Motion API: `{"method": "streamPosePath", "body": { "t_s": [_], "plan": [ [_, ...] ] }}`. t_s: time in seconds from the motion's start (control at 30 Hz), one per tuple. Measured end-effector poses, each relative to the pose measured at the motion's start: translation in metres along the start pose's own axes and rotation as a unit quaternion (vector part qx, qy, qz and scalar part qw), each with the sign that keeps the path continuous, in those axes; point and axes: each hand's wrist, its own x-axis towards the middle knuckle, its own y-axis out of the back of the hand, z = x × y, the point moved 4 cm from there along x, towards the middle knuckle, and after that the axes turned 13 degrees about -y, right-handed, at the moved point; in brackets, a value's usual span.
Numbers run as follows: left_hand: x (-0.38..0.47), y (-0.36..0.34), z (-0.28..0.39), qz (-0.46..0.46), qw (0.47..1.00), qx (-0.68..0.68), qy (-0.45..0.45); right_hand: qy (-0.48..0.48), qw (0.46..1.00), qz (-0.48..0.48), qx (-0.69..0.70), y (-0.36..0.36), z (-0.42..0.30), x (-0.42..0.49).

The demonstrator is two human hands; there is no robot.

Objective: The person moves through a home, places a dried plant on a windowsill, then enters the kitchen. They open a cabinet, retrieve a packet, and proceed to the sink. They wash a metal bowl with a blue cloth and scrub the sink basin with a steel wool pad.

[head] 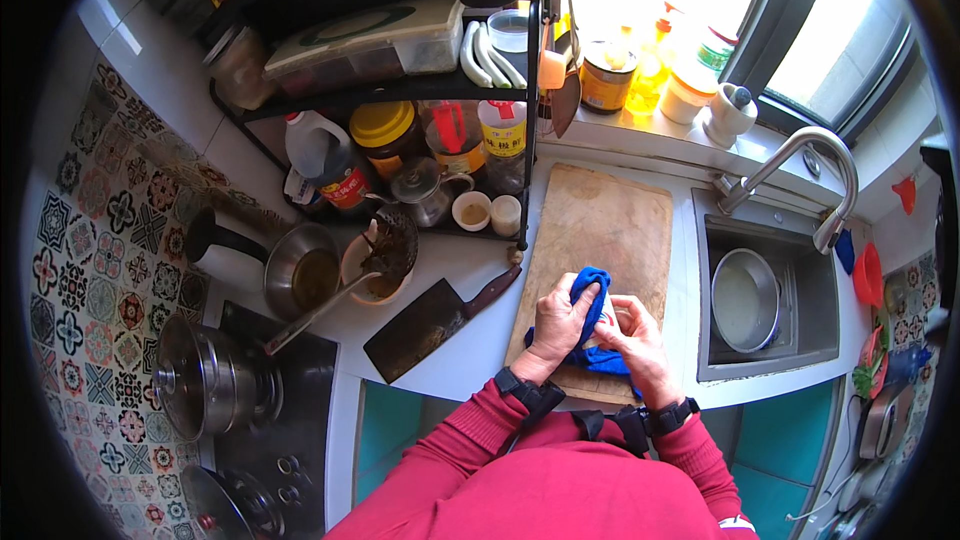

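A blue cloth point(592, 283) is gripped in my left hand point(559, 322) above the near part of a wooden cutting board point(600, 225). The cloth wraps around part of a small pale item with printed marks point(604, 319), whose kind I cannot tell. My right hand point(636, 341) holds that item from its right side, fingers bent around it. The rest of the cloth hangs below my hands onto the board. A cleaver point(420, 330) with a dark blade lies left of the board, its handle towards the board's edge.
At right, a steel sink point(814, 315) holds a metal pot point(745, 300) under a curved faucet point(832, 142). Left are a bowl with a strainer point(394, 240), a steel pan point(300, 270) and a stove with a lidded pot point(217, 382). A loaded black rack point(532, 127) stands behind.
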Motion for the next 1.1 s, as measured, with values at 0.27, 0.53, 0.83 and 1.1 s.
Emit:
{"method": "streamPosePath", "body": {
  "t_s": [0.27,0.53,0.83,1.1],
  "plan": [
    [0.009,0.021,-0.032,0.092,0.996,-0.002,0.006,-0.073,0.997,0.000,0.015,0.013,0.002,-0.005],
    [-0.002,0.015,-0.008,0.042,0.999,0.027,0.004,-0.056,0.995,0.070,-0.052,0.007,-0.001,0.005],
    [-0.002,0.017,-0.010,0.026,0.985,0.129,-0.112,-0.023,0.996,0.003,-0.090,-0.008,0.005,0.018],
    [0.007,0.012,-0.070,0.081,0.993,-0.029,0.076,-0.076,0.992,-0.036,-0.091,0.004,0.011,0.013]
  ]
}}
